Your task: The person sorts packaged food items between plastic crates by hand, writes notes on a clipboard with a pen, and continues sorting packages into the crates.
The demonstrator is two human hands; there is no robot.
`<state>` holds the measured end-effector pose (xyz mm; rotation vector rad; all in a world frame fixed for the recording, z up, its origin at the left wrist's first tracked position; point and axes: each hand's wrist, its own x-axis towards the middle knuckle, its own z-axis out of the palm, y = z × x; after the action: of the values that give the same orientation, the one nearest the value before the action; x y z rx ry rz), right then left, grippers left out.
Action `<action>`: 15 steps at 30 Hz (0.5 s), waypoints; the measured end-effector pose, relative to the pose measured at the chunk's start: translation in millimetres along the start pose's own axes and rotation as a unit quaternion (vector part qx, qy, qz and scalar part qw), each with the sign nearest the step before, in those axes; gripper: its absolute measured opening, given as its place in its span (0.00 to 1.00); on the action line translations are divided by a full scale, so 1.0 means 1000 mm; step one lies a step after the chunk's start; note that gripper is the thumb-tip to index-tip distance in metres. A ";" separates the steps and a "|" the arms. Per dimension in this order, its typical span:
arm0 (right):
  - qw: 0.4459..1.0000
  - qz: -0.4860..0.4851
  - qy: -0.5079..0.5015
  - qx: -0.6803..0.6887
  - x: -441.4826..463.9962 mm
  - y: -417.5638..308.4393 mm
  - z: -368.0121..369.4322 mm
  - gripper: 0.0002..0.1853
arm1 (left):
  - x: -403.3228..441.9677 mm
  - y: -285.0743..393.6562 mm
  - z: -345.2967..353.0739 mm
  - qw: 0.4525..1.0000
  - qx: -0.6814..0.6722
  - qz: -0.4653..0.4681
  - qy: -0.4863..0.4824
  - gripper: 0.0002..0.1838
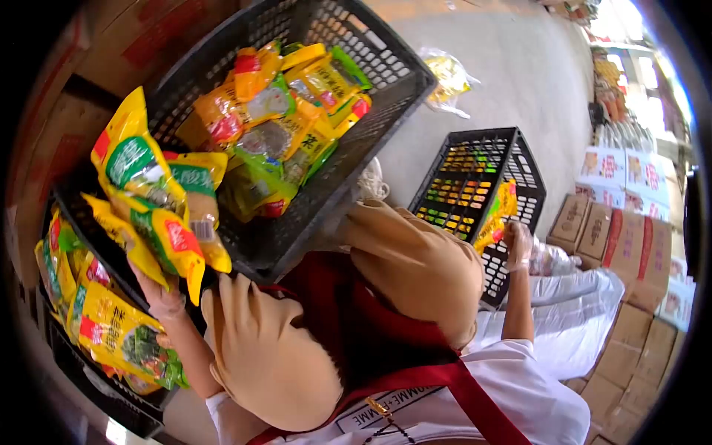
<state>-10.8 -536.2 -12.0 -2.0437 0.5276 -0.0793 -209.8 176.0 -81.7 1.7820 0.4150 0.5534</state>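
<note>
My left hand (165, 297), in a clear plastic glove, is closed beneath several yellow and green food packets (148, 200) at the left. Those packets stand up beside a large black crate (400, 81) with more yellow packets (274, 133) in it. My right hand (519, 245), also in a clear glove, grips the edge of an orange-yellow packet (499, 215). That packet is at the right side of a smaller black crate (475, 141), which holds rows of yellow and green packets seen through its slats.
Another black crate (111, 393) with yellow packets (119, 326) stands at the lower left. A clear bag (447, 80) lies on the grey floor. Cardboard boxes (630, 248) and white wrapped goods (567, 311) are at the right; brown cartons (55, 148) line the far left.
</note>
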 end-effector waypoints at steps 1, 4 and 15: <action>0.994 -0.082 -0.028 -0.061 0.003 -0.049 0.042 0.13 | -0.002 -0.007 -0.002 1.000 -0.021 0.001 0.004 0.53; 0.984 -0.110 -0.141 -0.009 -0.003 -0.186 0.180 0.11 | -0.005 -0.004 0.001 0.994 -0.095 -0.043 0.026 0.50; 0.660 -0.397 -0.476 -0.424 -0.039 -0.217 0.561 0.51 | 0.011 0.021 0.008 0.797 -0.522 -0.261 0.158 0.22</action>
<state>178.0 28.1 -110.7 -2.6256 -1.2463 0.8382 -196.9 169.8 -61.4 0.4605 0.6382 0.5208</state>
